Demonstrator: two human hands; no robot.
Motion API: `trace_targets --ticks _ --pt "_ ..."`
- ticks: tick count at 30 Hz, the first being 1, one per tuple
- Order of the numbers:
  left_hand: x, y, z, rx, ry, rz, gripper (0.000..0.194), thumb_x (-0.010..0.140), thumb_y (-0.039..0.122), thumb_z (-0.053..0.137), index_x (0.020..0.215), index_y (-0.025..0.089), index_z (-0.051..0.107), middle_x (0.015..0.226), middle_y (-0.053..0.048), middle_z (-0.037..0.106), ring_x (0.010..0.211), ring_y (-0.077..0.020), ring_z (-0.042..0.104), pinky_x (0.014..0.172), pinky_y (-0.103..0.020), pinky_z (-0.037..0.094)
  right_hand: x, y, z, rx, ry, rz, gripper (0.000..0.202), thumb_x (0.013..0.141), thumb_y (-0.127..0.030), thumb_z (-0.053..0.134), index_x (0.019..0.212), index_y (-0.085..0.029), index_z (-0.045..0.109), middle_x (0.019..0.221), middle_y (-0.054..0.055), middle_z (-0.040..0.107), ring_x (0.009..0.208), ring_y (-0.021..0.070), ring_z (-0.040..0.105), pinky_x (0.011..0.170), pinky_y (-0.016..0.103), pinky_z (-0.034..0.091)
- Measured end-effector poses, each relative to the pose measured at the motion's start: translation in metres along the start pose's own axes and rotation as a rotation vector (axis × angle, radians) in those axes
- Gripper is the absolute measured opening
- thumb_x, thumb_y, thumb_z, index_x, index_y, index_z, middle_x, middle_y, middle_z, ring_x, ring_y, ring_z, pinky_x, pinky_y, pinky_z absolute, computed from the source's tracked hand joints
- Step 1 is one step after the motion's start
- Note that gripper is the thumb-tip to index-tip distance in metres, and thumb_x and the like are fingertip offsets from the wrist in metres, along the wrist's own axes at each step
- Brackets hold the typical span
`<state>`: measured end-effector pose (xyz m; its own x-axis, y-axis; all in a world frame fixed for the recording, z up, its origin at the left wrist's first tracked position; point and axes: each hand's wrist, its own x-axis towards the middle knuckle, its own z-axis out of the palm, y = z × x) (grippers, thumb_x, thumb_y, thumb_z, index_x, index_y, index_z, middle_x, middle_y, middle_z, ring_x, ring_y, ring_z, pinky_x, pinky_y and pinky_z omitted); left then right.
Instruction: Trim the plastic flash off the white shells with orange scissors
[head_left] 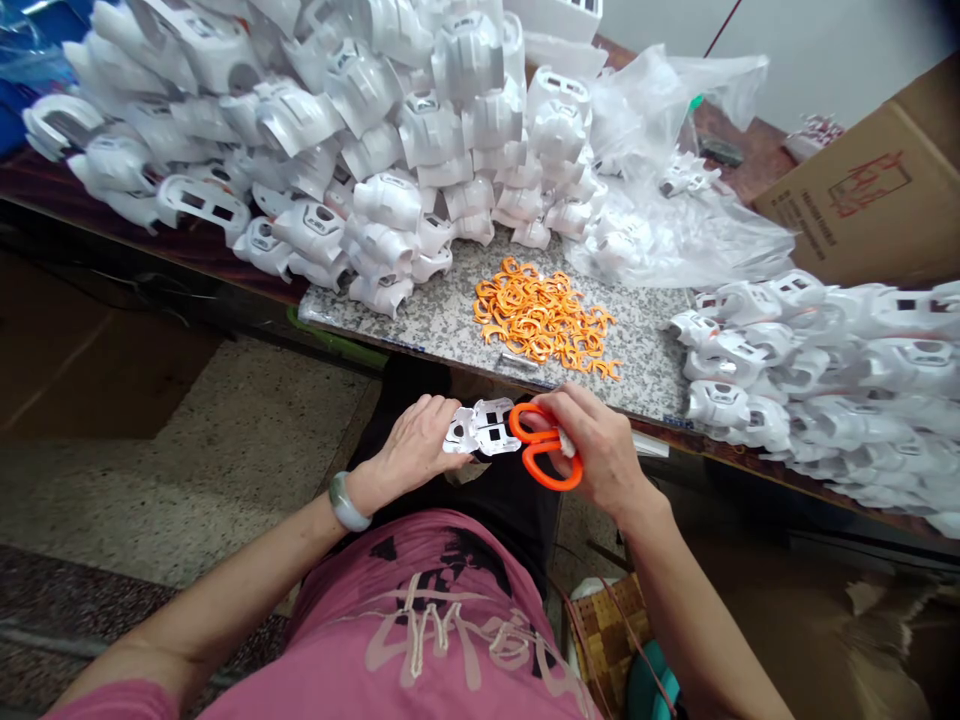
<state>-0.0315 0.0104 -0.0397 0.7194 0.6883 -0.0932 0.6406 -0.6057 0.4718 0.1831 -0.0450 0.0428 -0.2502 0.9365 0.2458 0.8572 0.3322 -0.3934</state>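
Note:
In front of my lap, my left hand [421, 440] grips the left end of a white plastic shell [496, 427], its hollow inner side with square cut-outs facing up. My right hand [600, 440] is closed on a pair of scissors with orange handles [553, 470]. The handle loops point left and touch or overlap the shell's right end; the blades are hidden from view. On the table just beyond lies a heap of small orange curved clips [544, 312]. A short metal pin or rod [518, 362] rests at the near side of that heap.
White shells [390, 210] are stacked high at the back left, and more shells [832, 360] fill the right side. Clear plastic bags [675, 220] lie behind the clips. A cardboard box [877, 190] leans at the far right. A woven basket [607, 630] stands below, beside my right arm.

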Motion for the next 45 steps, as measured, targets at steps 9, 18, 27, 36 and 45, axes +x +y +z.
trace_targets --ticks 9,18,27,36,45 --pt "-0.001 0.004 -0.003 0.03 -0.032 -0.003 0.042 0.074 0.044 0.067 0.1 0.015 0.051 0.096 -0.009 0.057 0.087 -0.0265 0.049 0.078 -0.038 0.04 -0.007 0.001 0.008 -0.019 -0.009 -0.029 0.022 0.094 -0.028 0.037 0.09 -0.018 0.056 0.077 0.005 0.056 0.067 0.015 0.052 0.057 0.024 0.038" --pt "-0.001 0.007 -0.005 0.002 -0.007 0.005 0.042 0.078 0.049 0.061 0.1 0.014 0.052 0.092 -0.01 0.056 0.084 -0.0259 0.049 0.074 -0.037 0.04 -0.008 -0.005 0.015 -0.101 -0.079 -0.068 0.029 0.097 -0.032 0.033 0.09 -0.017 0.057 0.078 0.006 0.056 0.07 0.0148 0.052 0.056 0.024 0.036" --pt "-0.001 0.008 0.002 0.042 -0.008 -0.01 0.036 0.081 0.048 0.057 0.097 0.015 0.053 0.091 -0.008 0.056 0.083 -0.0241 0.049 0.075 -0.036 0.039 -0.008 -0.012 0.031 -0.093 -0.083 -0.096 0.028 0.097 -0.03 0.035 0.084 -0.016 0.057 0.076 0.006 0.056 0.07 0.0149 0.051 0.055 0.024 0.036" --pt "-0.004 -0.002 -0.003 -0.46 -0.129 -0.215 0.048 0.069 0.04 0.068 0.109 0.015 0.057 0.103 -0.009 0.063 0.095 -0.0271 0.056 0.081 -0.035 0.041 -0.025 0.052 -0.001 0.221 0.591 0.586 0.026 0.085 -0.039 0.056 0.071 -0.018 0.054 0.058 -0.004 0.041 0.053 0.0094 0.038 0.053 0.025 0.034" --pt "-0.019 -0.004 0.01 -1.393 -0.23 -0.373 0.049 0.081 0.05 0.052 0.113 0.014 0.058 0.098 -0.009 0.065 0.085 -0.0218 0.058 0.069 -0.029 0.042 -0.027 0.082 0.033 0.487 0.664 0.85 0.039 0.077 -0.056 0.058 0.068 -0.019 0.053 0.053 -0.005 0.039 0.047 0.0093 0.037 0.045 0.025 0.034"
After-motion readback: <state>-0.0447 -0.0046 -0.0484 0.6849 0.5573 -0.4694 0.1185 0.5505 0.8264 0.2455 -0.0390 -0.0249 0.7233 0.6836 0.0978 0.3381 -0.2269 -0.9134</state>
